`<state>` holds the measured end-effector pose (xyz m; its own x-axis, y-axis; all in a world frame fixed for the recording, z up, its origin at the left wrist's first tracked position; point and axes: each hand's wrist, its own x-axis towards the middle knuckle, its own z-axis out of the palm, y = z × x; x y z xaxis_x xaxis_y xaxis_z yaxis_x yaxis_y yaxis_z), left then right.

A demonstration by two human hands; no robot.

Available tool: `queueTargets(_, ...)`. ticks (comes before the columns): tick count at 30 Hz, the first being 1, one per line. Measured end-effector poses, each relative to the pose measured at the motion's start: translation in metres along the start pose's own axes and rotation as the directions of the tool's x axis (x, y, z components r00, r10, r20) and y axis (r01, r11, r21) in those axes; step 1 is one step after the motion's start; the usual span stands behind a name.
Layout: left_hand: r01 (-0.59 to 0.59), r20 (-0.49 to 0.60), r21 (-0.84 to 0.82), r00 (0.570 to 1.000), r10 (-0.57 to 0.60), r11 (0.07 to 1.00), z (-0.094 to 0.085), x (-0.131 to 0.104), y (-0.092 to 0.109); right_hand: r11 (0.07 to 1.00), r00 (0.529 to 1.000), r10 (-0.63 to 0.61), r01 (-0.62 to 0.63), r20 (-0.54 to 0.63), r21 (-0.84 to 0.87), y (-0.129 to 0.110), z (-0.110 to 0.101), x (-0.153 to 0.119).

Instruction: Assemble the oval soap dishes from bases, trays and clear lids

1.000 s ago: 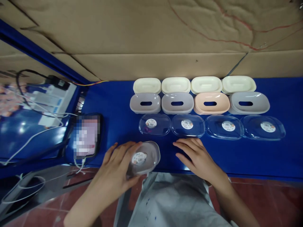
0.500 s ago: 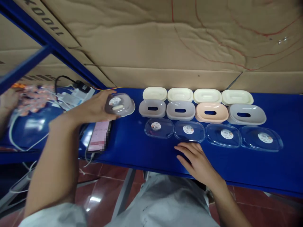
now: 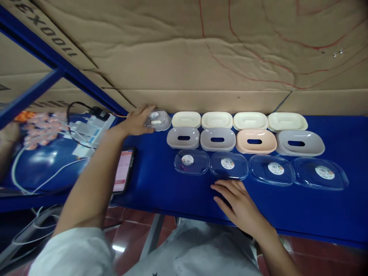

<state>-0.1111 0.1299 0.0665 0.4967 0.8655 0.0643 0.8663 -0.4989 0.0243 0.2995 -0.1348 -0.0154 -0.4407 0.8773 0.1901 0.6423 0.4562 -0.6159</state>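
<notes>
At the back left of the blue table, my left hand [image 3: 138,122] has its thumb and fingers around the left end of a grey soap dish [image 3: 162,120] with a clear, labelled lid on top. My right hand [image 3: 237,201] lies on the table with fingers stretched, just in front of a clear lid [image 3: 215,165] with a round sticker. Several such lids form the front row. Behind them stand soap dish bodies with slots, grey ones [image 3: 184,143] and a peach one [image 3: 243,145]. The back row is several cream oval trays [image 3: 186,123].
A phone [image 3: 124,168] lies to the left, near my left forearm. Beyond it are a power strip [image 3: 92,130] with cables and a heap of wrapped orange pieces [image 3: 43,130]. Another person's hand [image 3: 10,134] shows at the far left. Cardboard [image 3: 172,61] walls the back.
My left hand has carried the lidded grey soap dish back and to the right, beside the row of cream trays. My right hand stays in place. The view has shifted slightly.
</notes>
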Motion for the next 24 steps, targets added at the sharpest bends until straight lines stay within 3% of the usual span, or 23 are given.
queueTargets(4, 0.058, 0.001, -0.007, 0.998, -0.058, 0.998, -0.007, -0.018, 0.045, 1.0, 1.0, 0.008, -0.008, 0.011, -0.003, -0.001, 0.0, 0.0)
queueTargets(6, -0.001, -0.016, -0.038, 1.0, 0.001, 0.999, -0.007, -0.034, 0.08, 1.0, 1.0, 0.008, -0.008, 0.013, -0.014, -0.001, 0.0, 0.0)
queueTargets(10, -0.236, -0.053, -0.132, 0.972, 0.23, 0.963, 0.004, -0.072, 0.154, 0.999, 1.0, -0.008, 0.009, 0.019, -0.045, -0.002, 0.0, -0.001)
queueTargets(13, -0.271, -0.053, -0.155, 0.963, 0.266, 0.95, 0.022, -0.092, 0.19, 0.998, 0.999, -0.016, 0.017, 0.03, -0.055, -0.001, 0.001, -0.001)
queueTargets(18, -0.134, -0.108, -0.082, 0.986, 0.125, 0.988, 0.051, -0.089, 0.196, 0.999, 0.999, -0.013, 0.015, 0.036, -0.052, 0.002, 0.002, 0.0)
queueTargets(24, -0.048, -0.069, -0.083, 0.997, 0.042, 0.995, 0.063, -0.09, 0.184, 0.998, 0.998, -0.068, 0.068, -0.009, -0.017, -0.002, -0.009, 0.002)
